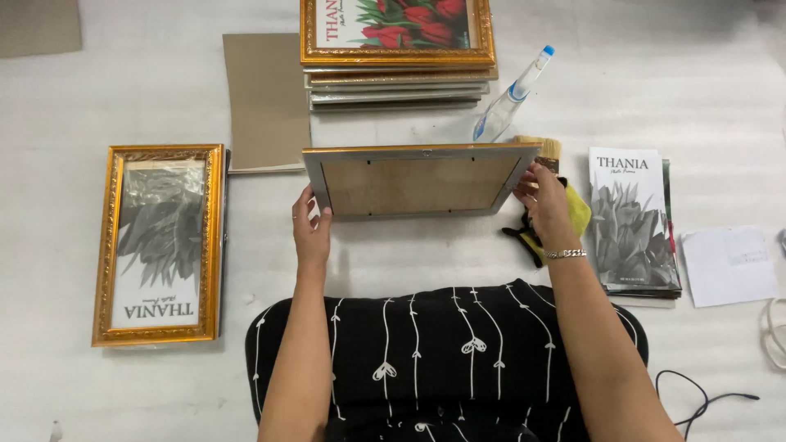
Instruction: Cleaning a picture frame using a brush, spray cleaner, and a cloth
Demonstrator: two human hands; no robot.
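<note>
Holding the picture frame [419, 180] by its two short ends, the person keeps it tilted up on edge above the bench [704, 90], its back towards the camera and its long axis running side to side across the body. The left hand [311, 223] clasps the left end, thumb on the back face near the lower corner, fingers hidden round the front. The right hand [547, 203] pinches the right end at about mid-height, its grip closed on the frame's edge. Both grips lie level with one another and at equal reach, so neither hand is nearer; the frame spans the whole gap between them, with its brown backing board showing inside a silver-grey rim.

Taken from that frame: just behind its right end lie a spray bottle [512, 96] and a flat brush [542, 148], partly hidden by the frame's corner. A yellow cloth [578, 211] sits just beyond the right hand. Directly behind the frame stands a stack of frames [399, 49], topped by a gilt one with red tulips, and a sheet of cardboard [264, 102] lies behind its left end. Well to the left lies a gilt frame [160, 244] with a grey print, and to the right a pile of printed inserts [637, 221].
</note>
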